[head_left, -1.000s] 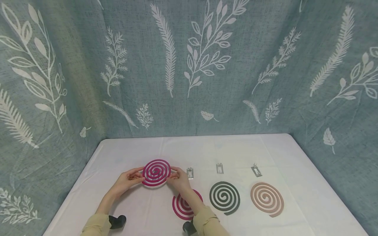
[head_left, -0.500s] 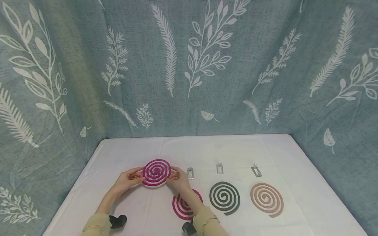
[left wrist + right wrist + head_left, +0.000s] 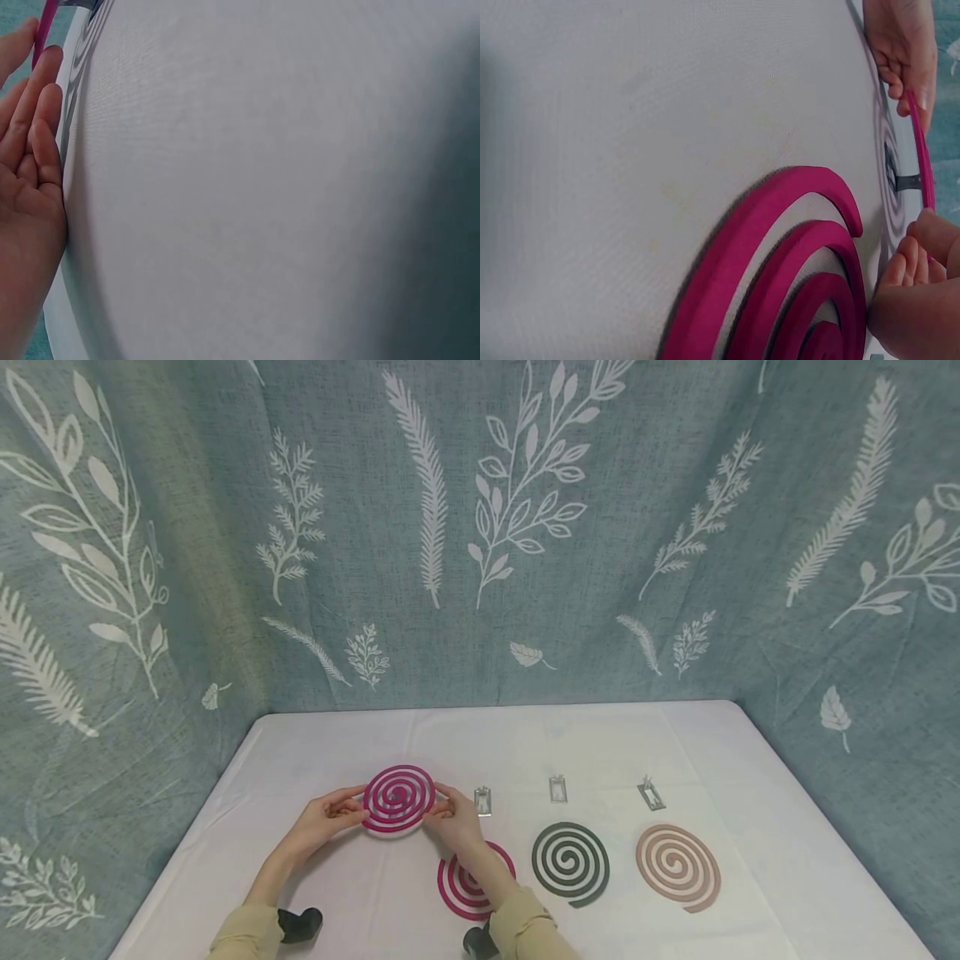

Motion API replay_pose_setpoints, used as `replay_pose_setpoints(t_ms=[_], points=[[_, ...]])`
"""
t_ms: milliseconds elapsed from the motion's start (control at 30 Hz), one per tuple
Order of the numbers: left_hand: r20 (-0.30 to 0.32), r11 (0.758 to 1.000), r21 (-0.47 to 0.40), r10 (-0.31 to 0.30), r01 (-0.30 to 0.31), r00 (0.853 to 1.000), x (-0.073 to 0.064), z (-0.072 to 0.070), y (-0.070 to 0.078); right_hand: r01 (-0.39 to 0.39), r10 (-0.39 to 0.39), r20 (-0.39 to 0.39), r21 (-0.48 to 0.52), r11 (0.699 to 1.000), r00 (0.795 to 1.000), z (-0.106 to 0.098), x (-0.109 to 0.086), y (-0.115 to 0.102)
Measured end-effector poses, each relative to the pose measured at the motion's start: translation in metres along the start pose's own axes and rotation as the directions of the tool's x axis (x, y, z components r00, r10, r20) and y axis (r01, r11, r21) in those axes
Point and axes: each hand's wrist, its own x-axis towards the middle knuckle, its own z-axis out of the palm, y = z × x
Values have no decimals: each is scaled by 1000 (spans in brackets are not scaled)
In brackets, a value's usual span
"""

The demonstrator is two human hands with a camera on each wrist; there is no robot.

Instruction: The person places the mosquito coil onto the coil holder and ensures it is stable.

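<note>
Both hands pinch a magenta mosquito coil (image 3: 398,795) by its opposite edges, level above the white table. My left hand (image 3: 324,820) has thumb and fingers at the coil's left edge, the lower fingers loosely bent in the left wrist view. Across from it, my right hand (image 3: 459,823) pinches the right edge. A metal coil stand (image 3: 909,182) rises from the table under the held coil and appears to meet its middle; whether it is fixed there I cannot tell. A second magenta coil (image 3: 724,259) lies flat below my right forearm, which partly covers it.
Right of the hands lie a dark green coil (image 3: 568,860) and a tan coil (image 3: 677,862). Behind them are three small metal stands, on the left (image 3: 483,791), the middle (image 3: 558,777) and the right (image 3: 651,793). A patterned curtain (image 3: 480,660) encloses the table's back and sides.
</note>
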Motion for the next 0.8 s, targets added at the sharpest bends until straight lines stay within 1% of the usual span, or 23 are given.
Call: replay_pose_setpoints(t_ms=[100,200,433,533,633,800], points=[[7,1000,5,10,-10,1000,0,0,1,9,-9,-3,10,1000,1000,1,0,0],[-4,1000,2,0,0,1000,0,1,1,11,-11,-2,9,1000,1000,1,0,1],[-32,998,19,-53,53,998,3,0,-1,4,-5,16,9,1000,1000,0,2,2],[-36,997,38,-59,60,998,3,0,-2,-2,2,28,10,1000,1000,-1,2,2],[-40,997,57,-51,53,998,3,0,-2,-5,4,31,11,1000,1000,-2,2,2],[-39,996,85,-16,20,999,3,0,-2,1,-1,22,-10,1000,1000,-2,3,2]])
